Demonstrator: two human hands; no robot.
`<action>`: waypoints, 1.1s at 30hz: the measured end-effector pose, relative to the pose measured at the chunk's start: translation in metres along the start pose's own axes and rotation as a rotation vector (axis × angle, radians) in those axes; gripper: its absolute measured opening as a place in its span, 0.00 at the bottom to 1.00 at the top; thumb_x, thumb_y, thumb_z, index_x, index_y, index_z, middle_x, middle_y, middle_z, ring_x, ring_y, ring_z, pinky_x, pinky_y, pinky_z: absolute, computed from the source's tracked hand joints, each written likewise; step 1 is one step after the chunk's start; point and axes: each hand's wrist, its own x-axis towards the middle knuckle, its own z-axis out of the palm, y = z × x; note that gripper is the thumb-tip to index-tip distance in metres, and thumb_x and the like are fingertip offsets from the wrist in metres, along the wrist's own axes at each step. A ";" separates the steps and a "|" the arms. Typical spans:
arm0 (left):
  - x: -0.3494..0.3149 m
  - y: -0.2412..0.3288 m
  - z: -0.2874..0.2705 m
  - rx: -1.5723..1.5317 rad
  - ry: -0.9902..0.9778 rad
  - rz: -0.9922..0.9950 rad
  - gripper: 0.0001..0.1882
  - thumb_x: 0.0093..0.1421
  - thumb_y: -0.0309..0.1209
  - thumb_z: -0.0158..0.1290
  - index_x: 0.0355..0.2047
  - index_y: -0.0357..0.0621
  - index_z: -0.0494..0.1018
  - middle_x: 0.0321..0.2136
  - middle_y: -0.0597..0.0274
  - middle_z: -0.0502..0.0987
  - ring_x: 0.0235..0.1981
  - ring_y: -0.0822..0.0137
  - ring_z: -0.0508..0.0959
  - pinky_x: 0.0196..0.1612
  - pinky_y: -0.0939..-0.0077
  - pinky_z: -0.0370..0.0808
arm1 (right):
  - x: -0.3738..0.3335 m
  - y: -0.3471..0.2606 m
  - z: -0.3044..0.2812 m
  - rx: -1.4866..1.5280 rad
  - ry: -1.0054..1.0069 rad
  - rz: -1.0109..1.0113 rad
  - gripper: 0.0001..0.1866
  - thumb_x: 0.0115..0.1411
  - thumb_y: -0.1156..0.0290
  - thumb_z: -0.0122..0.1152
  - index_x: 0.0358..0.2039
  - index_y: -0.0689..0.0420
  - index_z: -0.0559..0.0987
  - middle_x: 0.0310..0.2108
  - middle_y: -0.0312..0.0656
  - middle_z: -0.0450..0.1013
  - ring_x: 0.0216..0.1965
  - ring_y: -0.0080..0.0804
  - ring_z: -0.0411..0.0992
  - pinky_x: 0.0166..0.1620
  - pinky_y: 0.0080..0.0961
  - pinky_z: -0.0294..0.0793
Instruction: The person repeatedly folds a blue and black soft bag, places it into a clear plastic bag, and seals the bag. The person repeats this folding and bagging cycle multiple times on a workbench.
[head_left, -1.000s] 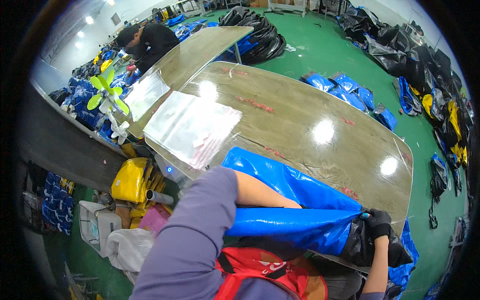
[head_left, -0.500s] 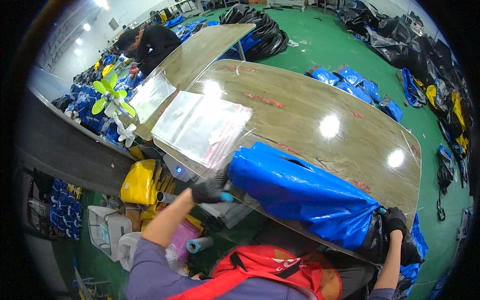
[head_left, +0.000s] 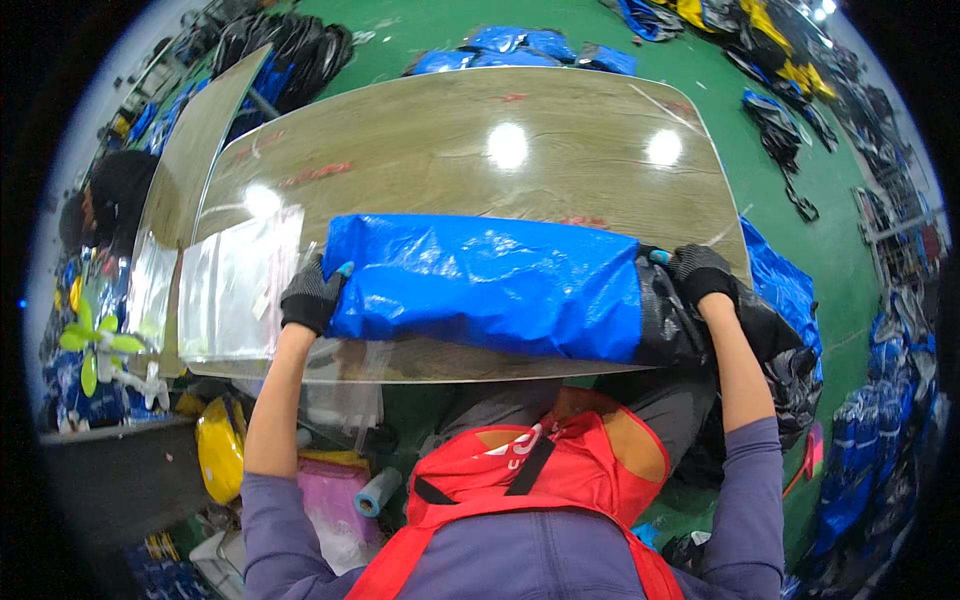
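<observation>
A blue plastic tarpaulin piece (head_left: 480,285), folded into a long flat bundle, lies along the near edge of the wood-pattern table (head_left: 420,130). Its right end passes into black sheeting (head_left: 668,310), which hangs off the table. My left hand (head_left: 316,296), in a dark knit glove with a blue-tipped thumb, grips the bundle's left edge. At the other end my right hand (head_left: 698,272), gloved alike, is closed on the black sheeting beside the blue part. The fingers beneath the material are hidden on both sides.
Clear plastic bags (head_left: 240,285) lie stacked left of the bundle. Beyond them stand a second table (head_left: 190,165), a green-bladed fan (head_left: 98,343) and a bent-over person (head_left: 118,200). Blue packs (head_left: 510,45) lie on the green floor behind. A blue roll (head_left: 377,492) is below at left.
My view has turned rightward. My left hand has come from beside the table onto the bundle's left edge. The blue bundle now lies straighter and flatter, its right end less bunched.
</observation>
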 end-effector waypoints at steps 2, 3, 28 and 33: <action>0.001 0.021 -0.010 0.240 0.297 0.136 0.30 0.61 0.47 0.48 0.56 0.38 0.65 0.47 0.41 0.73 0.45 0.44 0.74 0.52 0.52 0.68 | -0.003 -0.007 -0.007 0.008 0.036 0.010 0.27 0.61 0.46 0.44 0.36 0.54 0.83 0.39 0.51 0.77 0.43 0.49 0.76 0.46 0.42 0.73; 0.001 0.031 -0.010 0.241 0.587 0.329 0.32 0.61 0.47 0.47 0.59 0.39 0.61 0.52 0.40 0.70 0.50 0.43 0.72 0.56 0.52 0.65 | -0.003 -0.010 -0.010 0.011 0.029 0.002 0.27 0.61 0.46 0.44 0.35 0.54 0.83 0.38 0.51 0.77 0.42 0.49 0.76 0.45 0.43 0.74; -0.052 0.298 0.093 -0.149 0.060 1.153 0.46 0.52 0.61 0.50 0.62 0.41 0.57 0.63 0.37 0.55 0.66 0.39 0.49 0.65 0.39 0.34 | -0.066 0.087 0.028 0.155 0.417 0.027 0.23 0.61 0.47 0.49 0.53 0.42 0.73 0.54 0.49 0.68 0.53 0.46 0.68 0.51 0.44 0.68; -0.066 0.373 0.122 -0.164 0.029 1.244 0.44 0.52 0.58 0.51 0.60 0.38 0.59 0.59 0.31 0.58 0.63 0.39 0.54 0.66 0.46 0.42 | -0.093 0.092 0.041 0.354 0.968 0.015 0.28 0.57 0.55 0.57 0.54 0.56 0.70 0.53 0.54 0.67 0.54 0.51 0.66 0.57 0.48 0.61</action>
